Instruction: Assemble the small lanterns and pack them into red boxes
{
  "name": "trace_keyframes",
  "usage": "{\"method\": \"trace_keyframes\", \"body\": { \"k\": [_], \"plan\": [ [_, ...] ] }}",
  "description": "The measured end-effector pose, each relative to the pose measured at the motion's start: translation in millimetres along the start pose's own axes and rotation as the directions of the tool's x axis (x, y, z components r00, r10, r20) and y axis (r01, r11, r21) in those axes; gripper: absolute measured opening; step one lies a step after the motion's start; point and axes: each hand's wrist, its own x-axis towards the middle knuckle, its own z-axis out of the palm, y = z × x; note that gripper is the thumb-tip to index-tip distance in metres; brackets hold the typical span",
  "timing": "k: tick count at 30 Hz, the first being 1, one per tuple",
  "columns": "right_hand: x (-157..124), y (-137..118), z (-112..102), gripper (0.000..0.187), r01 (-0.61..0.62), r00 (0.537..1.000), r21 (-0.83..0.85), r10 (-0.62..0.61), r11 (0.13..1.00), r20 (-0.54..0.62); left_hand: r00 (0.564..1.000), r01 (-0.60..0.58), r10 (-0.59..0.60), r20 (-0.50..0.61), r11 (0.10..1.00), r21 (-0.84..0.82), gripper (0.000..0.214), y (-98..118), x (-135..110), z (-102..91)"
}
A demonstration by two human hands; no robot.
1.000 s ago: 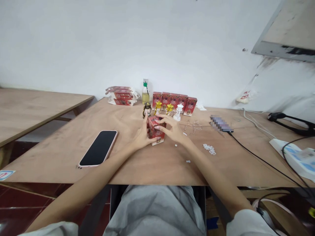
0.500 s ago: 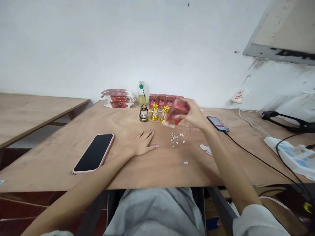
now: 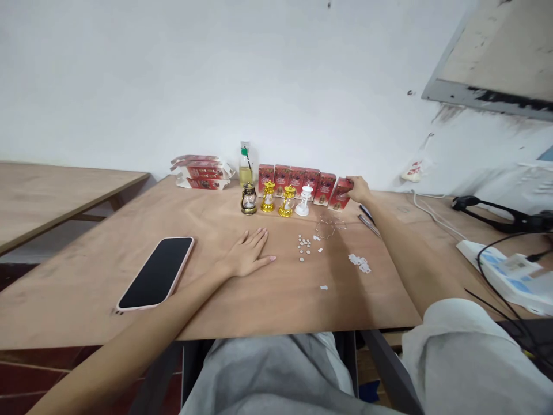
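Observation:
My right hand (image 3: pixel 359 188) reaches to the far side of the wooden table (image 3: pixel 216 305) and grips a small red box (image 3: pixel 341 193) standing at the right end of a row of several red boxes (image 3: pixel 294 179). My left hand (image 3: pixel 247 255) lies flat and open on the table, holding nothing. In front of the row stand small lanterns: a black one (image 3: pixel 248 199), two gold ones (image 3: pixel 276 199) and a white one (image 3: pixel 305 201). Small white button-like pieces (image 3: pixel 305 246) lie just right of my left hand.
A phone with a pink case (image 3: pixel 156 272) lies face up at the left. Flat red cartons (image 3: pixel 201 170) and a small bottle (image 3: pixel 245 163) sit at the back. Thin wire pieces (image 3: pixel 330 227), white scraps (image 3: pixel 359 263), another phone (image 3: pixel 368 214) and cables (image 3: pixel 510 253) lie to the right.
Both hands held the red box at mid-table. My right hand carried it to the back and set it at the row's right end; my left hand dropped flat on the table.

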Motion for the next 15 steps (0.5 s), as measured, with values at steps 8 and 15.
{"method": "trace_keyframes", "body": {
  "k": [8, 15],
  "plan": [
    [-22, -45, 2, 0.043, 0.183, 0.977, 0.036, -0.178, 0.982, -0.118, 1.0, 0.012, -0.013, 0.022, 0.999, 0.042, 0.083, -1, 2, 1.2],
    [-47, -110, 28, 0.058, 0.382, 0.912, -0.012, -0.375, 0.924, 0.169, 1.0, -0.002, 0.001, 0.018, 0.999, 0.037, 0.082, -1, 0, 0.3]
  ]
}}
